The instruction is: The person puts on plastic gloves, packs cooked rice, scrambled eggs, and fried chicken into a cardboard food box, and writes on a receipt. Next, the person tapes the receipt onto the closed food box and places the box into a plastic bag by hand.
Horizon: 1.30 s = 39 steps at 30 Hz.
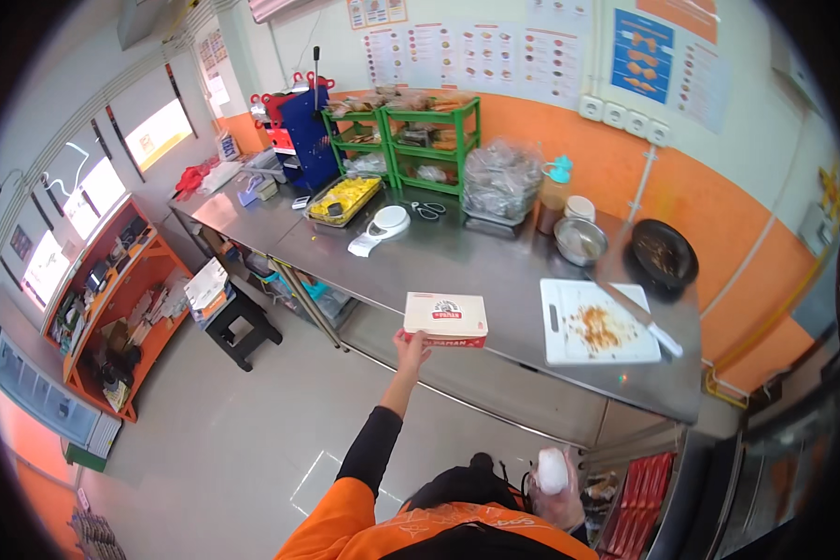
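My left hand [411, 348] reaches to the front edge of the steel table, its fingers at the near left corner of a closed cardboard food box [446, 315] with a printed lid, thumb on the lid's edge. Low at the right of my body, my right hand [558, 500], in a clear plastic glove, holds a white rounded thing [553, 470] that I cannot identify. Right of the box lies a white cutting board [560, 343] with brown crumbs; a knife with a white handle [665, 339] rests across its right side.
On the steel table [490, 269] stand a black bowl [663, 255], a metal bowl [581, 241], a sauce bottle [551, 199], bagged goods [502, 182], green racks [427, 150], a white scale [390, 221], scissors [428, 210] and a tray of yellow food [344, 199]. A black stool [241, 325] stands left.
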{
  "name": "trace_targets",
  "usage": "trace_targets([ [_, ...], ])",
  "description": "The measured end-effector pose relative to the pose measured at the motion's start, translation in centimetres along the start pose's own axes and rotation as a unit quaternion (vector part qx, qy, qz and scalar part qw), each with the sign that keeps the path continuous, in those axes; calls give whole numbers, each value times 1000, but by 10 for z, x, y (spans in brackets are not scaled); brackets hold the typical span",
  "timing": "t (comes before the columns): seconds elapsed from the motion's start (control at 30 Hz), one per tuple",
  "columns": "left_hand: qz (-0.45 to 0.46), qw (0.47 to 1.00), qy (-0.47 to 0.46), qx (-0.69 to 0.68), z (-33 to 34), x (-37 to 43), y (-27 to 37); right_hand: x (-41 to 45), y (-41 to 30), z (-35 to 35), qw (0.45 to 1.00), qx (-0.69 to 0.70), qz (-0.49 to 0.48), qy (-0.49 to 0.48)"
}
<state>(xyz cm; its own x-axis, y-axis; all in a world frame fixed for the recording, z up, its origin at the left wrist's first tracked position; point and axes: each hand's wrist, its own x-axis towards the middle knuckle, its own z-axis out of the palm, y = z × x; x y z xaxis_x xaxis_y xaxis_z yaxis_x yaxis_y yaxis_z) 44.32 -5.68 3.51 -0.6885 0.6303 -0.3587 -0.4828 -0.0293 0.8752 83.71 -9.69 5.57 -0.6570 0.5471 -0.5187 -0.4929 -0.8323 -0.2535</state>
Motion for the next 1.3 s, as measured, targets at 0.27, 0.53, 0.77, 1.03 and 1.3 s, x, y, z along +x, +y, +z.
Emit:
trace_targets([
  [0.27,463,630,78,619,43,79,53,174,-76,142,937,-343,62,-21],
  [0.53,386,449,-371,716,87,187,97,308,-44,196,938,-317,70,-121],
  [0.77,374,487,-348,708,82,232,116,348,-14,248,978,-206,-34,7],
  [1.03,119,648,-431,617,91,279,177,379,17,273,969,-184,-95,138],
  [1.3,-380,730,-538,183,85,386,172,378,37,281,977,-113,-79,162],
])
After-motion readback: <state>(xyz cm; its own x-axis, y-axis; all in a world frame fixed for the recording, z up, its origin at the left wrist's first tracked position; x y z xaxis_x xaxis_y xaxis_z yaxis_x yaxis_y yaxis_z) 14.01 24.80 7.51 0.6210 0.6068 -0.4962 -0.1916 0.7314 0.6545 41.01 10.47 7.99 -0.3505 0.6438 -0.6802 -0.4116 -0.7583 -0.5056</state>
